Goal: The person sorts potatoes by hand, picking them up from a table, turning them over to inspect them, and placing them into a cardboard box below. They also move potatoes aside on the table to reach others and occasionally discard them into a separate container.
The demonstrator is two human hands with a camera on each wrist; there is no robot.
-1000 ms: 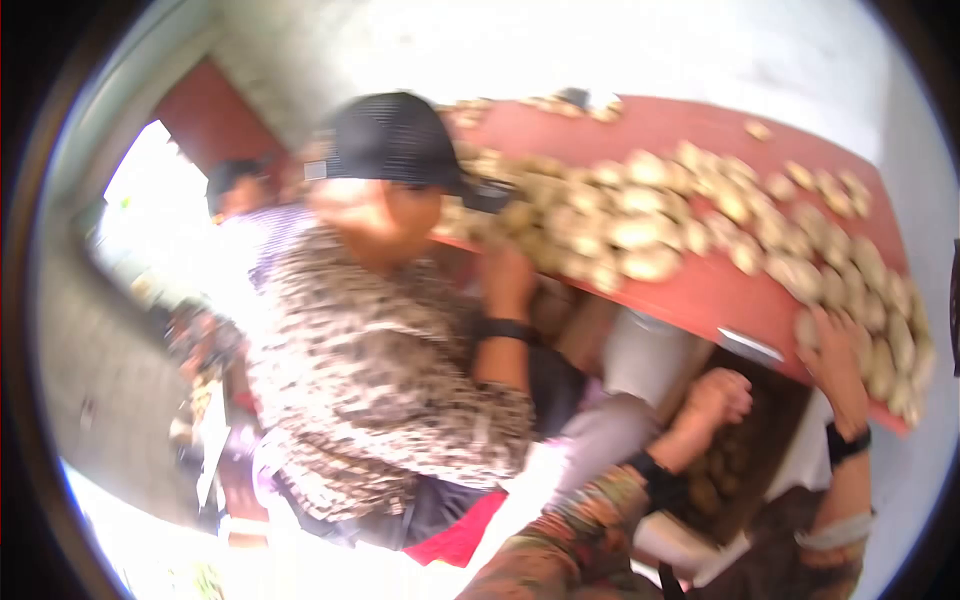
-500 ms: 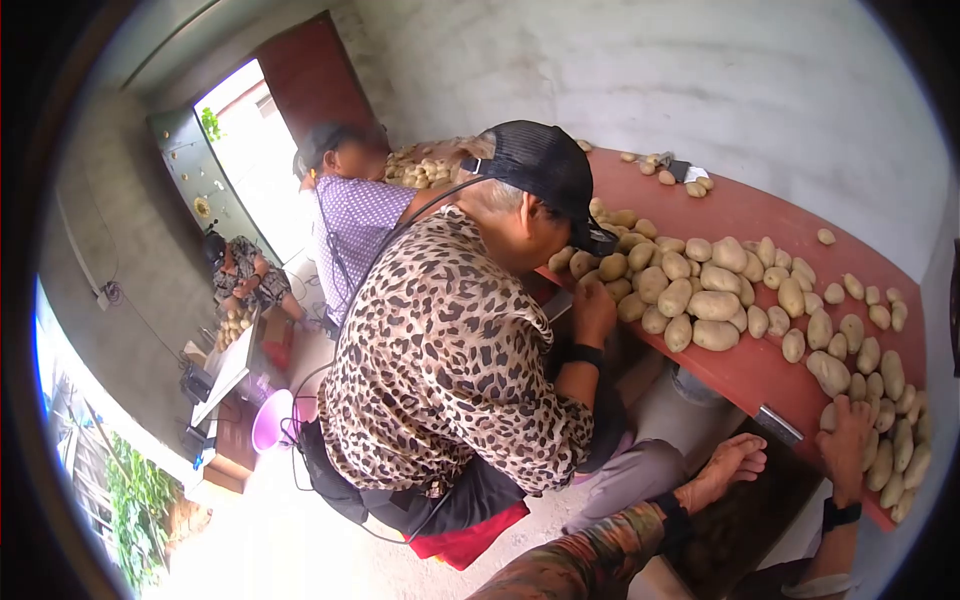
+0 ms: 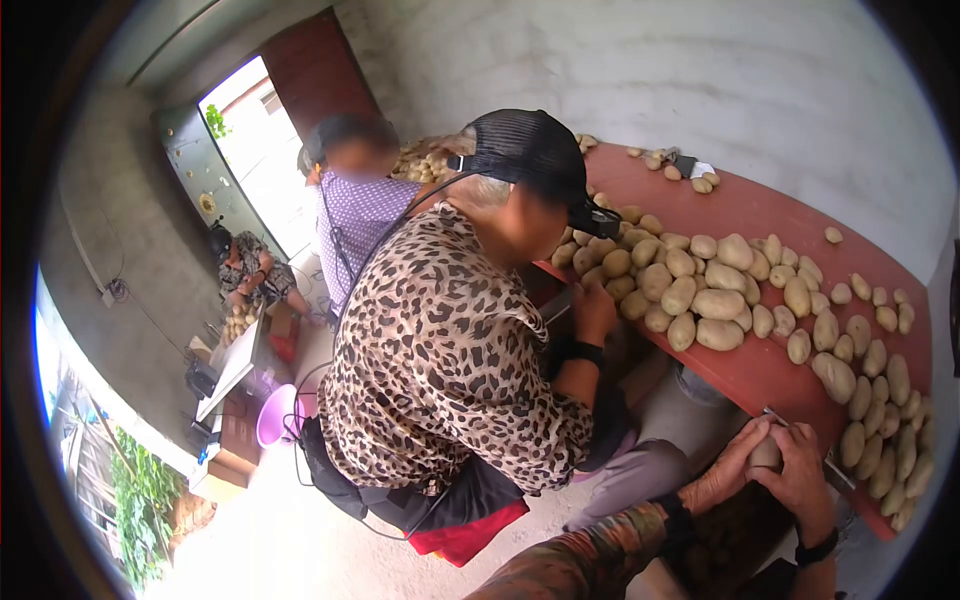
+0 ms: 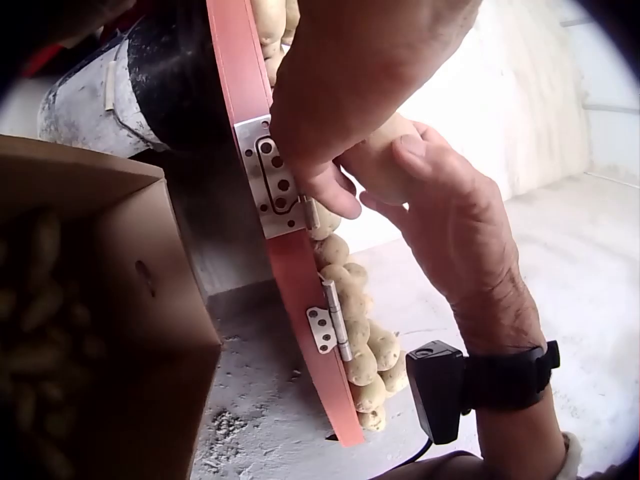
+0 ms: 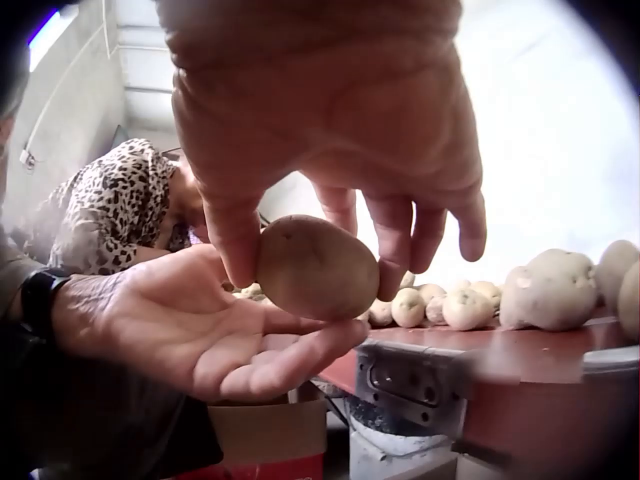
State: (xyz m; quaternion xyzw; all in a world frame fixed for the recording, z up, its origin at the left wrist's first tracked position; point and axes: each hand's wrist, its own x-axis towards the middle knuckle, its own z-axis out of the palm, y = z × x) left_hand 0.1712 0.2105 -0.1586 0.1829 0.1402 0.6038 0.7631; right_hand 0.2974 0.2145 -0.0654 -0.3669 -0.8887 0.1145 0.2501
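Observation:
Over the near edge of the red table, both hands meet at one potato (image 3: pixel 765 457). My right hand (image 3: pixel 800 470) pinches it between thumb and fingers, seen close in the right wrist view around the potato (image 5: pixel 318 270). Palm up below it lies my left hand (image 5: pixel 200 325), its fingers extended and touching the underside. In the left wrist view the potato (image 4: pixel 385 165) is partly covered by the left hand. Many more potatoes (image 3: pixel 880 420) are heaped along the red table (image 3: pixel 790 385), just beyond the right hand.
A cardboard box (image 4: pixel 170 270) with potatoes stands below the table edge, near a bucket (image 4: pixel 90 100). Metal hinges (image 4: pixel 270 180) are fixed to that edge. At my left sits a person in a leopard-print shirt (image 3: pixel 430 340); others sit farther back. A pink basin (image 3: pixel 275 415) is on the floor.
My right hand has come from the potato heap back toward me with a potato. The left hand has moved up to meet it at the table edge.

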